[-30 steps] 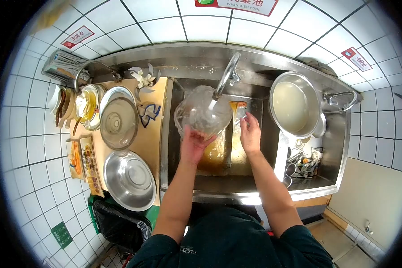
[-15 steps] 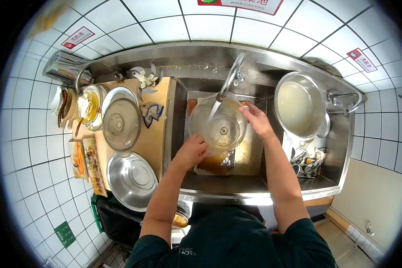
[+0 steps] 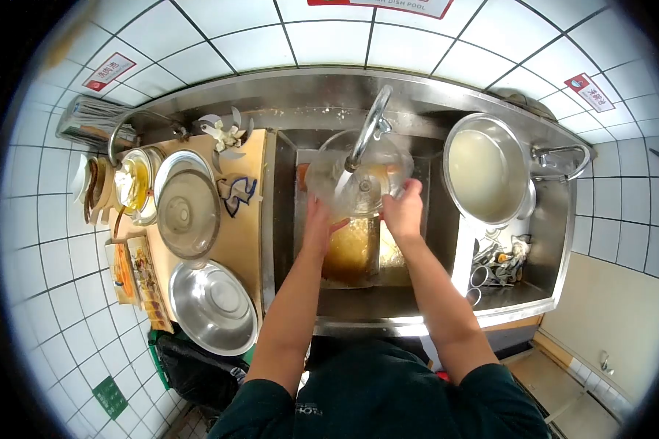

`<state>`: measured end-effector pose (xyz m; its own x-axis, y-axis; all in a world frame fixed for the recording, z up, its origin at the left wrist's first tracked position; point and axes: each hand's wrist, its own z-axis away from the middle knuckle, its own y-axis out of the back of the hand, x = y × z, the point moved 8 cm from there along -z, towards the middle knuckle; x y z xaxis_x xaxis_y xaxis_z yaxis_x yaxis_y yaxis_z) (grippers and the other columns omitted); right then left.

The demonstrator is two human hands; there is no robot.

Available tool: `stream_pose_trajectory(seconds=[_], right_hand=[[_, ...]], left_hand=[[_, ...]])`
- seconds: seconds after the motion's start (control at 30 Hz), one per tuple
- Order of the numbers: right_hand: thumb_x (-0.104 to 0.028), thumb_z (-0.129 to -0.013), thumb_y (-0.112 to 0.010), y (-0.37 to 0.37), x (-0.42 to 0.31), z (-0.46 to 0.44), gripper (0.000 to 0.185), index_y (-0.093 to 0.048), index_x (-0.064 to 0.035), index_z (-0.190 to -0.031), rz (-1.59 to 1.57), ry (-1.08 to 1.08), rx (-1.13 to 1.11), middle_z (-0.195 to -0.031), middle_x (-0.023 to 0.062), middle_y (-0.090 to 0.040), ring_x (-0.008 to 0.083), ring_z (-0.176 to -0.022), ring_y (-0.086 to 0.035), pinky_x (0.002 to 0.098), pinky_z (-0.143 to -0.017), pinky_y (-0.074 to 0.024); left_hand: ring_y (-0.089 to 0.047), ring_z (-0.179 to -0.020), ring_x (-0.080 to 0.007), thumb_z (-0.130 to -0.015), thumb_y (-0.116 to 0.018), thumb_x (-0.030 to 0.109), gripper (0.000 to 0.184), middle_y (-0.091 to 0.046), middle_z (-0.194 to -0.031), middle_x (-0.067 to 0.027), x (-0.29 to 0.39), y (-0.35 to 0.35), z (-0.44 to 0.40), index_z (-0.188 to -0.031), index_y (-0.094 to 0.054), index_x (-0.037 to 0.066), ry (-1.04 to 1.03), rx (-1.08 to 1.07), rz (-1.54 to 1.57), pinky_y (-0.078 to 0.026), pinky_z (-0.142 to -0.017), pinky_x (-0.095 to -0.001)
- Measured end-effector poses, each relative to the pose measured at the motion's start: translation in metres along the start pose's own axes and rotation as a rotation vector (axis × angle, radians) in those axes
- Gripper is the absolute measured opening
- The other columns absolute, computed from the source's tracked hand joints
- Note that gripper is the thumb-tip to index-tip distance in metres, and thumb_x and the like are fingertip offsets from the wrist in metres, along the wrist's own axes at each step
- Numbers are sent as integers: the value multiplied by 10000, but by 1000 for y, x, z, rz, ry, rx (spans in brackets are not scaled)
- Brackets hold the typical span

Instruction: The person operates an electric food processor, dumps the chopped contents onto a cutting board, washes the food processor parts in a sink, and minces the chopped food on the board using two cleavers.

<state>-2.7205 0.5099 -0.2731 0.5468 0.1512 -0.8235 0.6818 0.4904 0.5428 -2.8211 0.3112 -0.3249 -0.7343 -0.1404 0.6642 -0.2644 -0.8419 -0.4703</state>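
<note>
A clear round lid (image 3: pixel 388 174), apparently glass with a round fitting at its centre, is tilted under the running faucet (image 3: pixel 373 124) in the middle sink. My left hand (image 3: pixel 321 223) is closed on its lower left edge. Its lower right edge is gripped by my right hand (image 3: pixel 404 211), thumb on the near face. Water from the spout runs onto the lid. Below it, brownish water stands in a shallow tray (image 3: pixel 344 256) on the sink floor. My fingertips behind the lid are partly hidden.
To the left, a wooden board (image 3: pixel 245 219) bears another clear lid (image 3: pixel 188 214), a metal basin (image 3: pixel 212 307), blades (image 3: pixel 223 135) and stacked dishes (image 3: pixel 132 183). In the right sink are a pot of cloudy liquid (image 3: pixel 487 172) and a heap of utensils (image 3: pixel 501 262).
The lid has moved up and away from me, tilting under the stream. Both my hands have shifted to its near edge, closer together, and more of the brownish water shows.
</note>
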Motion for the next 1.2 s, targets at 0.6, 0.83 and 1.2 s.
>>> stream_pose_trajectory(seconds=[0.6,0.83,1.2], right_hand=[[-31,-835,-660,25,1,89,793,-237,70,-1497,194,90,-56,-1387,371,-485,497,-1108,-636,476,-913,-549],[10,-838,-639,-17,1,73,746,-288,15,-1496,-12,-85,-197,-1393,307,-513,299,-745,-705,379,-633,-592],[76,-831,-577,20,59,113,497,-406,66,-1298,-310,-516,-204,-1005,209,-623,246,-547,-656,364,-447,-521]], left_hand=[[-580,-1206,-361,-847,-617,-81,1035,-405,-1512,-236,-55,20,-4,-1606,59,116,81,160,-316,-568,-911,-456],[-330,-1464,-409,-831,-607,-63,988,-249,-1626,-237,-20,55,-2,-1619,-35,105,-25,213,-321,-544,-972,-457],[-497,-1263,-432,-853,-710,520,541,-619,-1233,-210,7,-29,112,-1034,-721,10,-454,-373,-1643,-432,-1022,-521]])
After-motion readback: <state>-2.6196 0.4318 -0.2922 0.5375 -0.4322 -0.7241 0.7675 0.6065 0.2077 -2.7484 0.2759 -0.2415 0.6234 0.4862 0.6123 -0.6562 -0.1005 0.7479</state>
